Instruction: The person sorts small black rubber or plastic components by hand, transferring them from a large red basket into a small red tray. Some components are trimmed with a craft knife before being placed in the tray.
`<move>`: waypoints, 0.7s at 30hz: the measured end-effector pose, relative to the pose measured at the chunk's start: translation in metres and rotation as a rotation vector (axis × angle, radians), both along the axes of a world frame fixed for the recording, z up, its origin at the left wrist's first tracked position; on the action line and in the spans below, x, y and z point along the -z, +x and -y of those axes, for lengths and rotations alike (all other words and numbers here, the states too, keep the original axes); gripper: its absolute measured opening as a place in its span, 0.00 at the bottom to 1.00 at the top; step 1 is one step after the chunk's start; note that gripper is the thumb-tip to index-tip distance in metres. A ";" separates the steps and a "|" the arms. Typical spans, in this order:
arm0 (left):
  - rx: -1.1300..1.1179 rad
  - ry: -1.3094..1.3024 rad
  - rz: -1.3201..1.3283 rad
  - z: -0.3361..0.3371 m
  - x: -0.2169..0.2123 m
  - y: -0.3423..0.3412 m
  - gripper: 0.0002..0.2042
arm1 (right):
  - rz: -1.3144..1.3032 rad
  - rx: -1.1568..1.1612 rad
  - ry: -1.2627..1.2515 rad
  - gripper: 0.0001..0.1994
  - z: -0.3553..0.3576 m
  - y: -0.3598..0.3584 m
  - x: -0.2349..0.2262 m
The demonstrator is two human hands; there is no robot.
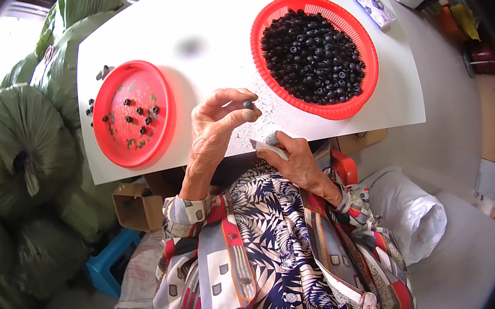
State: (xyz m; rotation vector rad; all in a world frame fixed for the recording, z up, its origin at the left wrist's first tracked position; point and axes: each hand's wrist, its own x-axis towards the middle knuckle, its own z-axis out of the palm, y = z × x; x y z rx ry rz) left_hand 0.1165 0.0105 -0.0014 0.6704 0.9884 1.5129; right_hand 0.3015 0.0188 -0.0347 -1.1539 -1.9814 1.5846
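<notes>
Over the table's near edge, my left hand pinches one small dark, round, bead-like ball between thumb and fingers. Just right of it and lower, my right hand is closed around a small blade with a white wrapped handle; a grey wrapping covers one fingertip. The blade's dark tip points toward the left hand, apart from the ball. A red slotted basket at the far right is heaped with similar dark round balls. On the left sits a round red tray with several dark pieces and greenish bits.
A white table carries scattered dark crumbs and a small box at its right edge. Stuffed green sacks crowd the left. Below are a cardboard box, a blue stool and a white sack.
</notes>
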 end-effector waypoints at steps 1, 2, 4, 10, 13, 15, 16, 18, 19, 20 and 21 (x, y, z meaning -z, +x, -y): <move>-0.011 0.002 0.009 0.004 0.002 -0.002 0.11 | -0.048 0.035 0.000 0.15 0.000 0.000 0.000; -0.003 -0.008 0.020 0.008 0.004 -0.004 0.11 | -0.097 0.071 -0.001 0.14 0.001 -0.001 0.000; -0.004 -0.019 0.035 0.014 0.008 -0.006 0.11 | -0.092 0.048 -0.018 0.10 0.001 0.002 -0.003; 0.013 -0.048 0.028 0.025 0.018 -0.012 0.12 | -0.056 -0.147 0.287 0.17 -0.006 0.008 -0.012; -0.017 -0.031 0.040 0.028 0.022 -0.010 0.11 | -0.006 -0.117 0.215 0.14 -0.011 0.008 -0.018; -0.071 -0.062 0.125 0.029 0.022 -0.007 0.10 | 0.028 -0.124 0.226 0.13 -0.013 0.008 -0.020; -0.076 -0.062 0.128 0.030 0.024 -0.008 0.10 | 0.055 -0.128 0.237 0.12 -0.014 0.007 -0.021; -0.068 -0.063 0.172 0.032 0.028 -0.009 0.09 | 0.035 -0.093 0.155 0.11 -0.014 0.005 -0.023; -0.070 -0.063 0.177 0.032 0.029 -0.009 0.09 | 0.016 -0.050 0.074 0.11 -0.013 0.004 -0.024; -0.075 -0.076 0.176 0.033 0.029 -0.008 0.09 | 0.020 -0.052 0.073 0.11 -0.013 0.003 -0.024; -0.079 -0.089 0.175 0.034 0.029 -0.008 0.09 | -0.009 -0.032 0.088 0.10 -0.012 0.002 -0.023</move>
